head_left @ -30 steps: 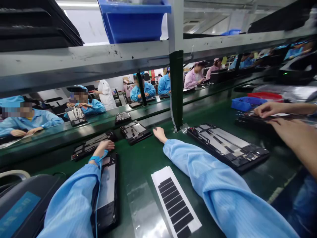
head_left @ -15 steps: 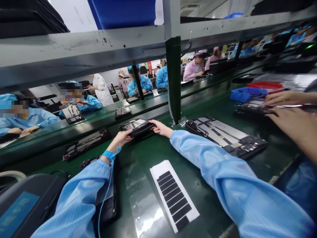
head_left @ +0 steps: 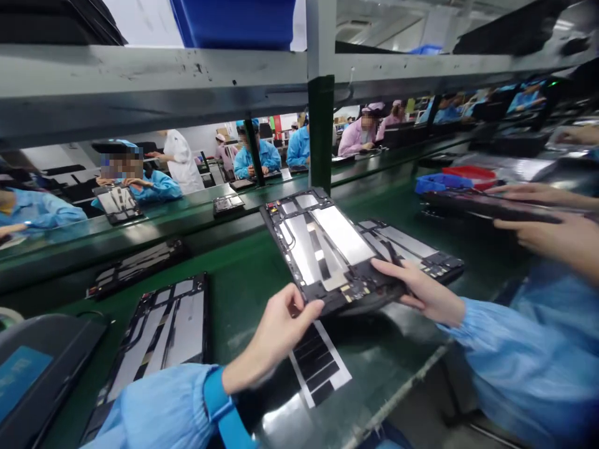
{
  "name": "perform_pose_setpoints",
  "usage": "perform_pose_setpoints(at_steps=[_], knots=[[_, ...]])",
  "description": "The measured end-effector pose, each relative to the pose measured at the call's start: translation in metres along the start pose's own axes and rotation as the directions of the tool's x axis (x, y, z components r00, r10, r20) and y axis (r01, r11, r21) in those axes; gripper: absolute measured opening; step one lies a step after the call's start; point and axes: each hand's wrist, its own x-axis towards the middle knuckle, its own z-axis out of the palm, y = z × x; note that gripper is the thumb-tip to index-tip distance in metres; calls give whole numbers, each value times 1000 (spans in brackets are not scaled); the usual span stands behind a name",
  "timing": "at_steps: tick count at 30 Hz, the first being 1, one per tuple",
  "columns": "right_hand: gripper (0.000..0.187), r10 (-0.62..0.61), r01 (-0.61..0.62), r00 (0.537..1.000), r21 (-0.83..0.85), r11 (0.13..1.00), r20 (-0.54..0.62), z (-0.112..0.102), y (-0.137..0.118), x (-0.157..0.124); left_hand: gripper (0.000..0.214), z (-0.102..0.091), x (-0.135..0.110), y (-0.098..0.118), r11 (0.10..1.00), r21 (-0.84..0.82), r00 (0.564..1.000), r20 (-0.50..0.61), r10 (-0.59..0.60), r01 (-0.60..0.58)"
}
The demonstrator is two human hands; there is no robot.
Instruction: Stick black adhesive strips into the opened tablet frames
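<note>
An opened tablet [head_left: 344, 246], its grey battery cells and ribbon cables bare, is tilted up above the bench between my hands. My left hand [head_left: 269, 333] pinches its near left corner with thumb and fingers. At the near right corner my right hand [head_left: 423, 290] grips the edge, thumb on top. Partly hidden below the tablet lies a white sheet with black adhesive strips [head_left: 322, 368]. Behind my right hand rests another opened tablet [head_left: 405, 243]. A third opened tablet [head_left: 152, 333] lies left of my left hand, partly covered by my sleeve.
A dark machine with a blue label [head_left: 42, 368] stands at the left. Farther back lies another opened tablet [head_left: 140, 268]. A green post [head_left: 321, 131] rises behind the bench. At right, a co-worker's hands [head_left: 547, 231] hold a dark device near blue [head_left: 442, 183] and red trays [head_left: 472, 176].
My hands have brought the held tablet from the back of the bench nearer to me and turned it. The co-worker's device at right is now lifted and tilted.
</note>
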Motion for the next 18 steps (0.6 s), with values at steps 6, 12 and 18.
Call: perform_pose_setpoints(at_steps=[6, 12, 18], knots=[[35, 114, -108, 987, 58, 992, -117, -37, 25, -28, 25, 28, -18, 5, 986, 167, 943, 330, -30, -27], [38, 211, -221, 975, -204, 954, -71, -46, 36, -23, 15, -10, -25, -9, 893, 353, 915, 381, 135, -278], [42, -88, 33, 996, -770, 637, -30, -48, 34, -13, 25, -37, -37, -37, 811, 522, 953, 267, 140, -265]])
